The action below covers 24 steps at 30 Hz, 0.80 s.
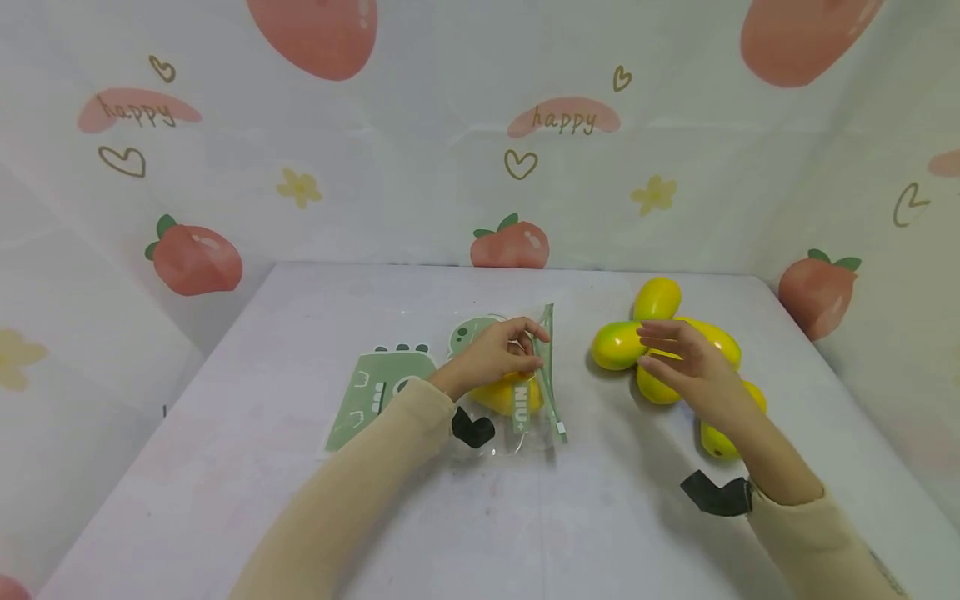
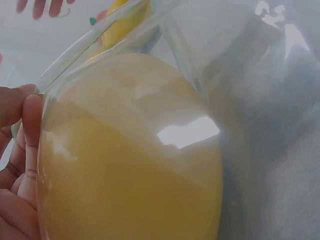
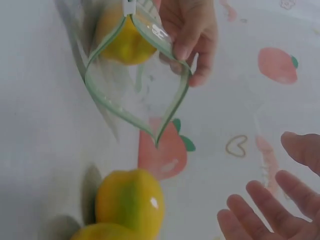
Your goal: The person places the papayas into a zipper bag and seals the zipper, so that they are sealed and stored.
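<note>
My left hand (image 1: 497, 354) pinches the rim of a clear zip bag (image 1: 521, 417) with green dinosaur print. One yellow mango (image 2: 135, 165) lies inside the bag. The right wrist view shows the bag's mouth (image 3: 95, 92) gaping, its white slider (image 3: 129, 7) at one end. To the right, my right hand (image 1: 697, 379) is held over a group of yellow-green mangoes (image 1: 617, 346). Its fingers (image 3: 270, 205) are spread and hold nothing. This hand partly hides some of the mangoes.
A flat green dinosaur-print bag (image 1: 348, 417) lies left of the zip bag, partly behind my left forearm. The white table (image 1: 480, 533) meets a fruit-patterned cloth (image 1: 420, 192) at the back and sides.
</note>
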{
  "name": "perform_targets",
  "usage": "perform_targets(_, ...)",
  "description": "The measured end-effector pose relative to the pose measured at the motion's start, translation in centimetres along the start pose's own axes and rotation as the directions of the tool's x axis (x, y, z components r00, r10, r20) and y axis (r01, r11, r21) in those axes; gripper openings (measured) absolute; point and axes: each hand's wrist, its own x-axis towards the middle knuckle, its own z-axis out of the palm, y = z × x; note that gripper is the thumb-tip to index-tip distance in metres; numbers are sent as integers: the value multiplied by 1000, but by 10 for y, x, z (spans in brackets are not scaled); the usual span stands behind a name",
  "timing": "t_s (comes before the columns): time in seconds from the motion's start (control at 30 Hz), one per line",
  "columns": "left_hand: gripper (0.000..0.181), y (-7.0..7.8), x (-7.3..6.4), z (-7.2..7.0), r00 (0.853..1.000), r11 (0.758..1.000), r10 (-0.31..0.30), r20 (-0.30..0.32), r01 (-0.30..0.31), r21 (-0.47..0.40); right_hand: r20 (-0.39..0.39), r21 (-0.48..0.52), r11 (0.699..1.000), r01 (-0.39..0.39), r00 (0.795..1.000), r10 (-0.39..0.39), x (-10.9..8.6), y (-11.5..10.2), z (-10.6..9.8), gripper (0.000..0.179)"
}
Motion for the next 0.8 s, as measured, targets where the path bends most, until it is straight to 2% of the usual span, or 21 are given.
perform_targets(0.13,31,0,-1,0,1000,1000,1,1,-1,2,-70,-72,997,6,997,-11,-10,6,-10,44)
perform_targets(0.33,36,-1,0,0,1000,1000,-1,5,1,-11,-167,-189,978,-90,984,58,-26,15,-23,51)
perform_targets(0.63,31,-3,1,0,1000,1000,16,9,-16,-17,-263,-222,955,-197,955,136,-53,32,-36,56)
perform_targets(0.8,31,-4,0,0,1000,1000,17,7,-17,-20,-333,-231,944,-236,931,151,-69,40,-38,57)
